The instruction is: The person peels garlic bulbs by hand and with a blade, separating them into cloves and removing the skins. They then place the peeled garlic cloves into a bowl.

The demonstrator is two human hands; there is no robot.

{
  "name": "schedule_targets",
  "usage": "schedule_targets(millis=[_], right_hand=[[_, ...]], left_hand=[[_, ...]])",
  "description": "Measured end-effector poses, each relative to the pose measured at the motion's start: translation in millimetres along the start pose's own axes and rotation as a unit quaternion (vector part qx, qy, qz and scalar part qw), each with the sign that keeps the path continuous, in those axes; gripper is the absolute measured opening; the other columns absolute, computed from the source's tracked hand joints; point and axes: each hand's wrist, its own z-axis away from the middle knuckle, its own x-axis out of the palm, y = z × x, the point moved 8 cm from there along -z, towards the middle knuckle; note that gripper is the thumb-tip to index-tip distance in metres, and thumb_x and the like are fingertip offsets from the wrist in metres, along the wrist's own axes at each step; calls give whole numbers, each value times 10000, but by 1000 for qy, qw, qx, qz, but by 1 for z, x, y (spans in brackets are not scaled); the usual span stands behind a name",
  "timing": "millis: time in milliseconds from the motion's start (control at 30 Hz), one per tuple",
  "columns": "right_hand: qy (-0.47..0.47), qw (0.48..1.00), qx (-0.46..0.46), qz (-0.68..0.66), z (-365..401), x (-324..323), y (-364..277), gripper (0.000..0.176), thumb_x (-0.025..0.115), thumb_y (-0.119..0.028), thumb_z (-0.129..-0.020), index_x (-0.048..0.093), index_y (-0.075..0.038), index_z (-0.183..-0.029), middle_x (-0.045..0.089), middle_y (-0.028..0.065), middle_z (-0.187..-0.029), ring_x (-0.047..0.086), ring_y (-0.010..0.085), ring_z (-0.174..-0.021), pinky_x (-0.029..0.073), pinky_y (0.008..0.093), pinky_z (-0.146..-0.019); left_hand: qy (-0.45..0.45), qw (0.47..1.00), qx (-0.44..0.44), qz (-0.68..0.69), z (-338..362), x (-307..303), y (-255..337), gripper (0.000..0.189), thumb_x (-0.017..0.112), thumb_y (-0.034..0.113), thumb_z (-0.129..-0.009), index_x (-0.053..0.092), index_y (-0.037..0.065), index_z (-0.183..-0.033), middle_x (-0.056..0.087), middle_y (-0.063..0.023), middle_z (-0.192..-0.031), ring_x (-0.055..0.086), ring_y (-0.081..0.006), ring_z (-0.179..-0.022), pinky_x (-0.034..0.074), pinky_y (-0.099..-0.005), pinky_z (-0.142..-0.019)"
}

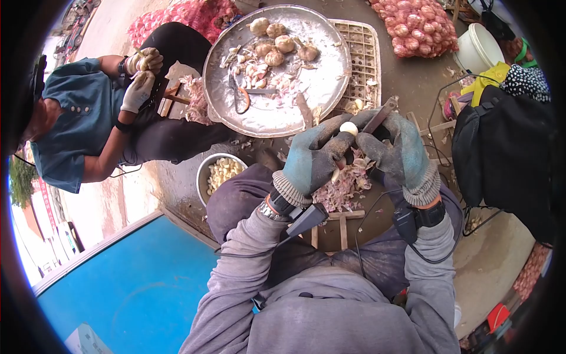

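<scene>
My left hand point(315, 156), in a blue and grey glove, pinches a pale garlic clove point(349, 127) at its fingertips. My right hand point(401, 153), gloved the same way, grips a knife point(380, 115) whose blade lies against the clove. Both hands are held over a pile of pink garlic skins point(342, 189) between my knees. Black sensor units are strapped to both wrists.
A big round metal tray point(318, 88) with garlic bulbs, cloves and a tool lies ahead. A small bowl of peeled cloves point(221, 172) sits at my left knee. Another person point(88, 124) in blue sits left, hands on garlic. Red mesh sacks point(415, 26), white bucket point(486, 47), black bag point(507, 159).
</scene>
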Motion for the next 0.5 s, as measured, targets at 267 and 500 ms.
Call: schedule_targets(millis=[267,500], right_hand=[[-26,993,-31,114,-1,2,-5,308,705,-102,-902,660,1,-1189,721,96,-970,675,133,-873,554,290,-784],[62,990,57,-110,-3,-10,1,279,685,-87,-944,649,14,-1202,710,56,-1001,655,109,-913,542,266,-814]], left_hand=[[-120,984,20,129,1,3,-2,348,618,203,-1018,624,44,-1327,651,6,-847,532,-30,-580,405,-193,-487],[-80,968,236,-18,3,4,10,288,621,169,-1007,648,3,-1241,616,6,-749,514,-31,-535,363,-197,-437]])
